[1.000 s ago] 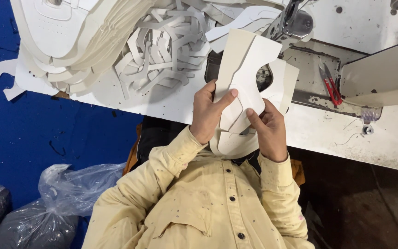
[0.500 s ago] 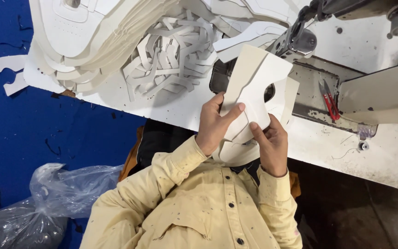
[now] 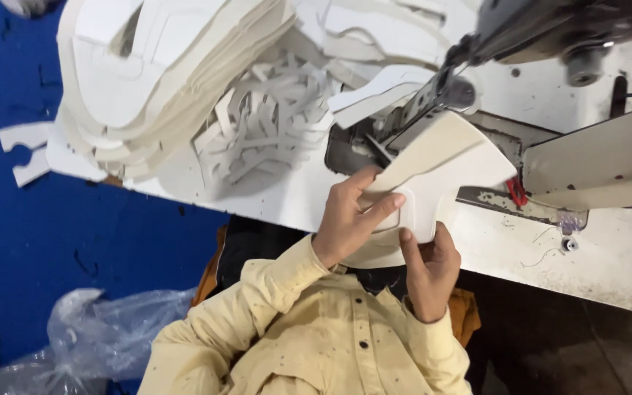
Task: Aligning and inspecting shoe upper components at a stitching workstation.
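**Cream cut piece held at the sewing machine**

We see the left hand (image 3: 349, 219) gripping the cream cut piece (image 3: 440, 172), thumb on top. The piece is flat, stiff and curved, its far end beneath the sewing machine (image 3: 550, 29) head. The right hand (image 3: 427, 267) pinches its near edge. Beyond the left hand lie a stack of cream panels (image 3: 155, 80) and loose offcuts (image 3: 265, 124) on the white table (image 3: 608, 263).

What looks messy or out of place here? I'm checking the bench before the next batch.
Two cream cut pieces lie on the blue floor, off the table. A loose heap of strips sprawls beside the leaning stack. Both hands, left and right, hold a cream piece at the sewing machine; nothing there looks damaged.
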